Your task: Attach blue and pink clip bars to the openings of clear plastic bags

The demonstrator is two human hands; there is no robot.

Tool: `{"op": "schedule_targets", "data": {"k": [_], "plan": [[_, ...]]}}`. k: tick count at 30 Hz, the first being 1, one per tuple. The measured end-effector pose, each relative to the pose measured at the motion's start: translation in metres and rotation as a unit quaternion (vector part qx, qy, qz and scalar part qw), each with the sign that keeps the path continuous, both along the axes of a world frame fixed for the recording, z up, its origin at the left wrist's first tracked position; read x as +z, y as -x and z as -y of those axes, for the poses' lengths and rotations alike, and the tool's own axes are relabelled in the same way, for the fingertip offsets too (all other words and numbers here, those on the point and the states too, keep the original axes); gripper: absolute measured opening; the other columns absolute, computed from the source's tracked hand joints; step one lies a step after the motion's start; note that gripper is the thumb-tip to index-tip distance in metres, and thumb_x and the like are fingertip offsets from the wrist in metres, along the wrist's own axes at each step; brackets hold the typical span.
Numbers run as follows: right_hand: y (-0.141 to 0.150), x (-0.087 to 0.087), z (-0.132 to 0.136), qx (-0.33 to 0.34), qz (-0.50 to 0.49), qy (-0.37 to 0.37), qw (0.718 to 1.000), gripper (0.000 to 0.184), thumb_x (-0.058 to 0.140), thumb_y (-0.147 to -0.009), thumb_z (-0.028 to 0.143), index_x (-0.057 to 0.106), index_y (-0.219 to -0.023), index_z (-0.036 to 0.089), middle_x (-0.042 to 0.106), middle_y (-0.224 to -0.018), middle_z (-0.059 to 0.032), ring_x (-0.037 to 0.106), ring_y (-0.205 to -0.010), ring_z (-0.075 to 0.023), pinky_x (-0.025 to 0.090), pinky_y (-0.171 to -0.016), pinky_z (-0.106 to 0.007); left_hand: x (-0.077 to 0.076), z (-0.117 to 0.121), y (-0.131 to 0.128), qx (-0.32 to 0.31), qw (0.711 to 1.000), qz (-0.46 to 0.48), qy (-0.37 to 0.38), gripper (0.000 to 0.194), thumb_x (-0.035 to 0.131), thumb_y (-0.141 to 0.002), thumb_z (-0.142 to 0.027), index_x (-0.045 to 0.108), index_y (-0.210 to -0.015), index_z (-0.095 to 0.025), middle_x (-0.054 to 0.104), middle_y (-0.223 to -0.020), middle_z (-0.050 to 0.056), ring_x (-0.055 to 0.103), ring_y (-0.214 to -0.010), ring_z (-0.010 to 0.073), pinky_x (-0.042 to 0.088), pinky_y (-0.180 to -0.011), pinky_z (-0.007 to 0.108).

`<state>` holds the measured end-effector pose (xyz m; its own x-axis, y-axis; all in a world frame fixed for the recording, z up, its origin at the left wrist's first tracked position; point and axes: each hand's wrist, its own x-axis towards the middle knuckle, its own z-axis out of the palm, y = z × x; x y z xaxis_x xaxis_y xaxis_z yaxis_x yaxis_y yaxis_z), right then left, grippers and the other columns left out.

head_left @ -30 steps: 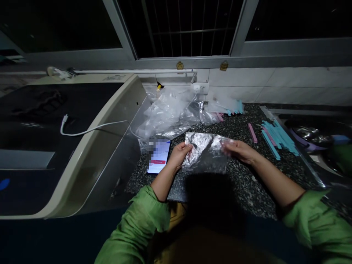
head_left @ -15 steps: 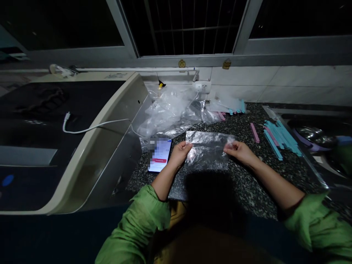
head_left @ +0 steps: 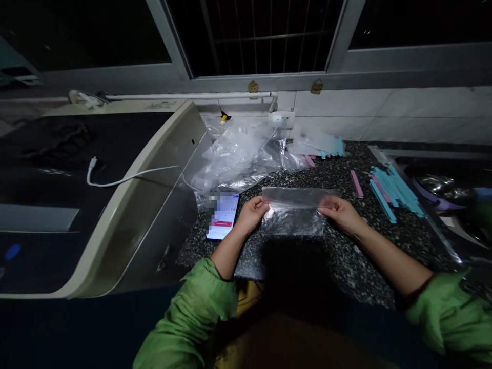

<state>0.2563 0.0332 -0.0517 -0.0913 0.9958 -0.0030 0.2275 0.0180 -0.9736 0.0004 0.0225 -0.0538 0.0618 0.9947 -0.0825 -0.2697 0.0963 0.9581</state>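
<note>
Plastic film (head_left: 294, 220), clear, thin and rectangular, stretches just above the black speckled granite surface (head_left: 357, 282), towards its front edge. The left hand (head_left: 250, 214) pinches one side in a narrow grip; the right hand (head_left: 344, 216) pinches the other. Beside the left hand lies a lit rectangular phone (head_left: 226, 231); farther right, long light-blue and pink strips (head_left: 402, 192). Such slippery film seems best handled with light, level tension, enough to smooth creases without tearing it
</note>
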Motion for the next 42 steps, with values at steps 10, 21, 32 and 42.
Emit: {"op": "schedule_targets", "data": {"k": [10, 21, 32, 42], "plan": [[0.000, -0.005, 0.001, -0.003, -0.028, -0.012, 1.000, 0.035, 0.075, -0.049, 0.046, 0.056, -0.064, 0.020, 0.057, -0.062, 0.0020, 0.051, -0.057, -0.0120, 0.044, -0.063, -0.028, 0.000, -0.001, 0.000, 0.025, 0.999, -0.023, -0.014, 0.021, 0.070, -0.050, -0.020, 0.063, -0.070, -0.015, 0.064, -0.066, -0.002, 0.055, -0.064, 0.0113, 0.041, -0.065, 0.023], [-0.006, 0.005, 0.005, 0.138, 0.003, -0.073, 0.988, 0.029, 0.071, -0.060, 0.048, 0.065, -0.056, 0.020, 0.057, -0.076, -0.0043, 0.054, -0.071, -0.0155, 0.043, -0.065, -0.029, 0.006, 0.002, 0.003, 0.073, 0.990, -0.099, -0.064, 0.014, 0.051, -0.058, -0.009, 0.057, -0.048, -0.016, 0.066, -0.070, 0.001, 0.057, -0.071, 0.0133, 0.040, -0.067, 0.024], [0.003, 0.025, -0.007, 0.143, 0.081, -0.020, 0.986, 0.035, 0.060, -0.071, 0.047, 0.063, -0.094, 0.021, 0.064, -0.094, -0.0051, 0.057, -0.088, -0.0189, 0.043, -0.081, -0.034, 0.008, 0.007, 0.003, -0.006, 0.972, -0.127, -0.196, 0.020, 0.046, -0.063, -0.007, 0.057, -0.050, -0.017, 0.066, -0.072, 0.002, 0.059, -0.073, 0.0137, 0.044, -0.073, 0.028], [0.025, 0.025, 0.000, 0.244, 0.134, 0.064, 0.958, 0.037, 0.064, -0.062, 0.053, 0.057, -0.062, 0.016, 0.052, -0.057, 0.0026, 0.046, -0.054, -0.0096, 0.033, -0.052, -0.024, 0.013, 0.011, 0.004, 0.010, 0.980, -0.116, -0.161, 0.012, 0.052, -0.072, -0.019, 0.062, -0.065, -0.018, 0.067, -0.081, 0.004, 0.060, -0.080, 0.0157, 0.043, -0.077, 0.029]]}}
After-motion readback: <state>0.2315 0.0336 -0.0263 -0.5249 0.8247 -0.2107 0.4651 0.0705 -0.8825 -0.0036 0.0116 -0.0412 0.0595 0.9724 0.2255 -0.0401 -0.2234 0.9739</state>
